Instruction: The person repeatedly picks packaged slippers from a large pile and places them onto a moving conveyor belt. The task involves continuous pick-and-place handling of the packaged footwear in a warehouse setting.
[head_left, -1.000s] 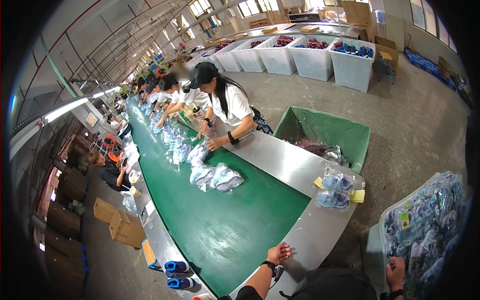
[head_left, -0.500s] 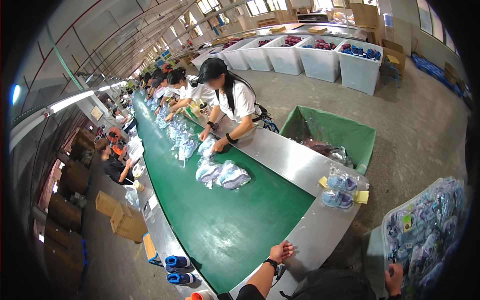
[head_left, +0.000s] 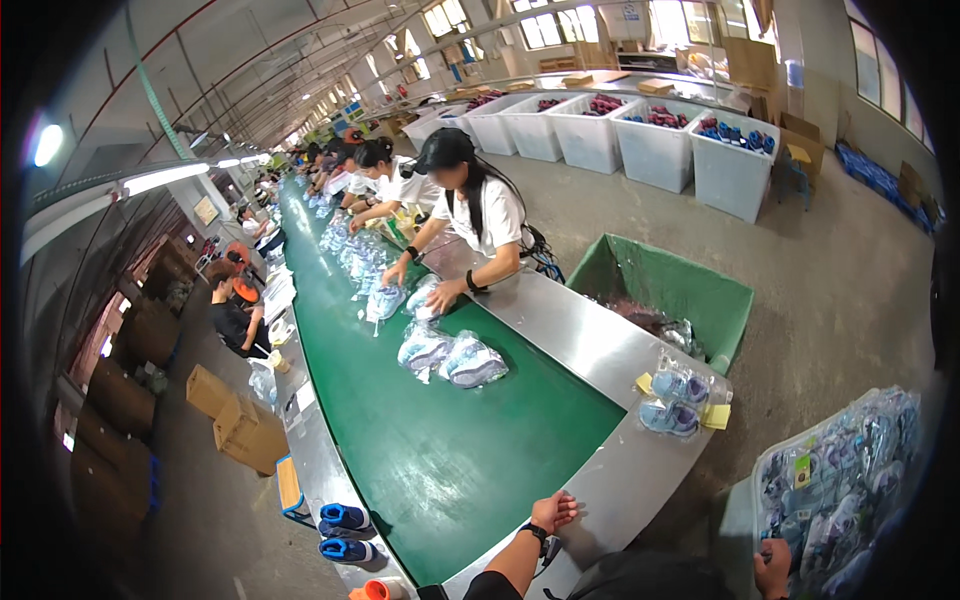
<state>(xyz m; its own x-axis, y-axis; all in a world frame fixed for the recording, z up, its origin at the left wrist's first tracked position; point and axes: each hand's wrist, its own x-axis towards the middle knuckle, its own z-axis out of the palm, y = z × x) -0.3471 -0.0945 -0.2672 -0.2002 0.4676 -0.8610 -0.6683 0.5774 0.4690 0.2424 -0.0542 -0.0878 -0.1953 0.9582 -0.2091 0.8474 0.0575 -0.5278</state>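
The clearest change over the last half second is across from you. A co-worker in a white short-sleeved top (head_left: 490, 215) had both hands on one bagged shoe; now the two are apart. The co-worker's farther hand (head_left: 396, 272) has shifted along the green conveyor belt (head_left: 440, 490) to another pale blue shoe in clear plastic (head_left: 384, 302), while the co-worker's nearer hand (head_left: 443, 296) stays on the first.

Your own hands have barely moved. Your left hand (head_left: 553, 512) is at the curved grey metal worktop (head_left: 640, 475), its fingers loosely extended and holding nothing. Your right hand (head_left: 772, 567) is well apart from it, curled at the near side of the translucent white plastic bin (head_left: 738, 525); you can't make out whether it grips the rim or anything else.

The pale blue and lilac bagged shoes (head_left: 845, 490) fill that bin beside your right hand. A bagged pair with yellow cards (head_left: 677, 402) lies at the worktop's far corner, and two more bagged shoes (head_left: 452, 358) lie together on the belt, away from your hands. For the work, this looks like a pause on your side while the co-worker's handling advances.
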